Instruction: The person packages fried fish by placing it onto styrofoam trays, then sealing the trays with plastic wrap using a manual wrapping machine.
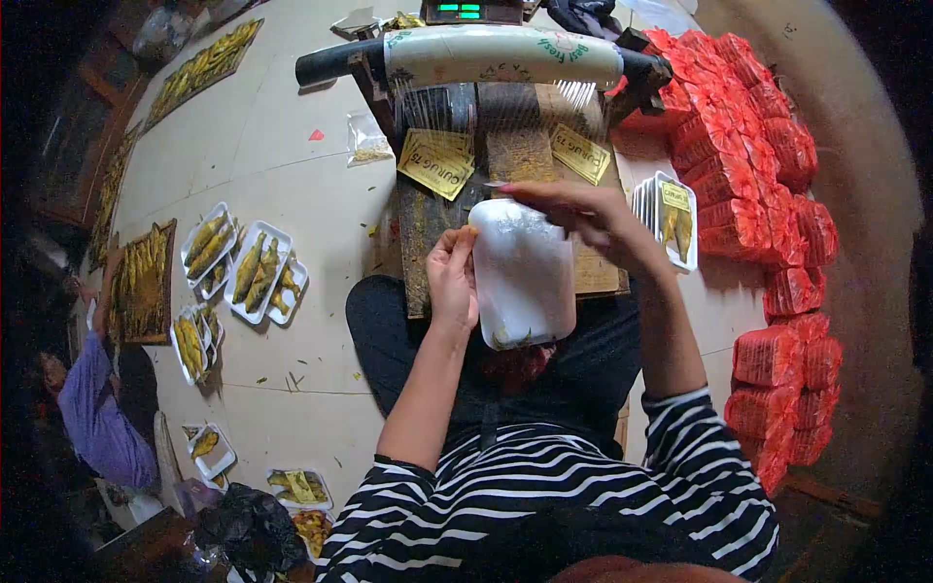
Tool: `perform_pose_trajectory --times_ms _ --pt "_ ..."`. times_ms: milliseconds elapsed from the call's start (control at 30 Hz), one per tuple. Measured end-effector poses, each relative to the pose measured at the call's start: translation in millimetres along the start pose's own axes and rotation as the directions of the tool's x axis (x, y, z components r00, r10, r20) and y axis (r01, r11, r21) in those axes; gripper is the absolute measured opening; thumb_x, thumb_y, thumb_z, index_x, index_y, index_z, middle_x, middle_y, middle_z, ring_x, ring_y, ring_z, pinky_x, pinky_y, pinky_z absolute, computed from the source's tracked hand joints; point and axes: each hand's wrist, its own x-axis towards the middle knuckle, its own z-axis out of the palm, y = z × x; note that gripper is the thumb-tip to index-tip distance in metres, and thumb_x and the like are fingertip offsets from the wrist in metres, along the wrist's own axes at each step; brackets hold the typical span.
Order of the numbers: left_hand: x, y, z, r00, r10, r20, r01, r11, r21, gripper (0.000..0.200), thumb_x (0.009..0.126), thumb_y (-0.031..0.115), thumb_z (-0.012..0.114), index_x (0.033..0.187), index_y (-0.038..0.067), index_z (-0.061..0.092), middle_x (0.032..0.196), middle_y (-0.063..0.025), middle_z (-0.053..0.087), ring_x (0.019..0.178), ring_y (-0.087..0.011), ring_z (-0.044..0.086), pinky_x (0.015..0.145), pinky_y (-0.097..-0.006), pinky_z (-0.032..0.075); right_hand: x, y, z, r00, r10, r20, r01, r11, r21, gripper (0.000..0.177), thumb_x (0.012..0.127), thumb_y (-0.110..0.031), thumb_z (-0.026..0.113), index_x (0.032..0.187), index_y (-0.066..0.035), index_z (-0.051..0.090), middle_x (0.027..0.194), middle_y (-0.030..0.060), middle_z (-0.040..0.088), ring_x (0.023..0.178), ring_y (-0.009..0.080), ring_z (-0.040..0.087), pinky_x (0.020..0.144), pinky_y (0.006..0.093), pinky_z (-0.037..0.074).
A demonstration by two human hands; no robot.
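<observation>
A white foam tray (525, 277), its underside facing me and partly covered by shiny clear film, is held upright above my lap. My left hand (454, 277) grips its left edge, thumb near the upper corner. Across the tray's top edge lies my right hand (583, 216), slightly blurred; its fingers point left and I cannot make out whether they hold anything. Behind the tray is a wooden board (520, 146) with yellow printed labels (434, 163) on it. A roll of printed film (503, 54) spans the board's far end.
Foam trays of dried fish (259, 272) stand at the left, near a rack of fish (143, 282). Stacked red-wrapped packs (731, 185) line the right. Packed trays (675, 222) stand beside the board. A person in purple (105, 413) sits at far left. A scale (471, 12) is ahead.
</observation>
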Motion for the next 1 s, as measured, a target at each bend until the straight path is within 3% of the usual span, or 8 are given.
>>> perform_pose_trajectory --times_ms 100,333,400,533,667,767,867,1000 --pt "-11.3 5.8 27.9 0.992 0.102 -0.077 -0.094 0.99 0.107 0.004 0.085 0.009 0.055 0.081 0.008 0.054 0.08 -0.0009 0.06 0.071 -0.0072 0.057 0.067 -0.0212 0.047 26.8 -16.0 24.9 0.986 -0.005 0.169 0.11 0.776 -0.622 0.034 0.084 -0.018 0.046 0.116 -0.026 0.055 0.098 0.0067 0.058 0.083 0.0245 0.059 0.069 0.034 0.047" --pt "-4.2 -5.2 -9.8 0.998 0.007 -0.065 -0.012 0.997 -0.072 0.007 0.089 0.014 0.049 0.082 0.011 0.05 0.081 0.0002 0.057 0.072 -0.0081 0.056 0.067 -0.0214 0.047 -45.3 -25.5 -82.1 0.784 0.598 -0.165 -0.465 0.39 -0.795 0.03 0.085 -0.016 0.047 0.112 -0.021 0.059 0.096 0.0079 0.058 0.077 0.015 0.055 0.064 0.0267 0.042" --pt "0.9 -16.3 -15.9 0.994 0.024 -0.106 -0.038 0.99 -0.134 0.008 0.09 0.015 0.046 0.085 0.01 0.048 0.082 -0.0009 0.055 0.078 -0.0091 0.054 0.073 -0.0231 0.045 -80.0 25.0 -90.7 0.776 0.605 -0.18 -0.587 0.586 -0.559 0.036 0.082 -0.011 0.046 0.115 -0.023 0.057 0.083 0.0093 0.059 0.073 0.016 0.057 0.064 0.03 0.044" --pt "3.4 -20.6 -14.5 0.992 0.02 -0.128 -0.041 0.986 -0.162 0.007 0.091 0.015 0.043 0.088 0.01 0.048 0.085 -0.0004 0.055 0.082 -0.0096 0.054 0.076 -0.0243 0.044 -95.2 65.0 -18.9 0.908 0.276 -0.315 -0.385 0.847 -0.367 0.05 0.076 0.003 0.044 0.12 -0.019 0.052 0.113 0.0116 0.05 0.103 0.0223 0.05 0.089 0.0275 0.039" --pt "1.7 -16.9 -16.6 0.994 0.018 -0.112 -0.037 0.986 -0.164 0.008 0.091 0.015 0.043 0.088 0.01 0.048 0.085 0.0 0.055 0.082 -0.0104 0.054 0.077 -0.0246 0.044 -77.8 91.7 10.0 0.84 -0.026 -0.543 -0.28 0.836 -0.473 0.019 0.079 -0.01 0.055 0.097 -0.007 0.062 0.103 0.0131 0.053 0.088 0.0243 0.05 0.08 0.0293 0.038" --pt "-0.4 -15.3 -16.0 0.99 -0.032 -0.135 0.016 0.992 -0.121 0.009 0.091 0.016 0.043 0.087 0.01 0.048 0.085 -0.001 0.055 0.082 -0.0116 0.054 0.076 -0.0253 0.045 -58.1 89.3 5.7 0.859 0.365 -0.361 -0.286 0.924 0.254 0.013 0.078 -0.015 0.058 0.079 -0.002 0.06 0.091 0.0108 0.054 0.084 0.0244 0.05 0.076 0.0292 0.037" --pt "-2.0 -12.4 -14.2 0.987 -0.047 -0.151 0.035 0.996 -0.082 0.009 0.091 0.016 0.043 0.089 0.008 0.047 0.086 -0.0028 0.055 0.082 -0.0126 0.054 0.075 -0.0262 0.045 -51.1 97.8 -0.3 0.834 0.111 -0.54 -0.368 0.842 -0.395 0.018 0.075 -0.017 0.06 0.069 -0.001 0.056 0.081 0.0103 0.053 0.081 0.0252 0.049 0.073 0.0319 0.038" --pt "-3.3 -17.6 -6.0 0.988 0.033 -0.151 -0.029 0.999 0.029 0.012 0.089 0.012 0.047 0.098 0.005 0.043 0.088 -0.0058 0.054 0.082 -0.0128 0.053 0.074 -0.0265 0.045 -6.7 64.7 12.5 0.962 -0.173 -0.213 0.045 0.866 -0.498 0.01 0.072 -0.009 0.058 0.077 -0.001 0.054 0.08 0.0094 0.048 0.078 0.0241 0.046 0.071 0.0323 0.038"
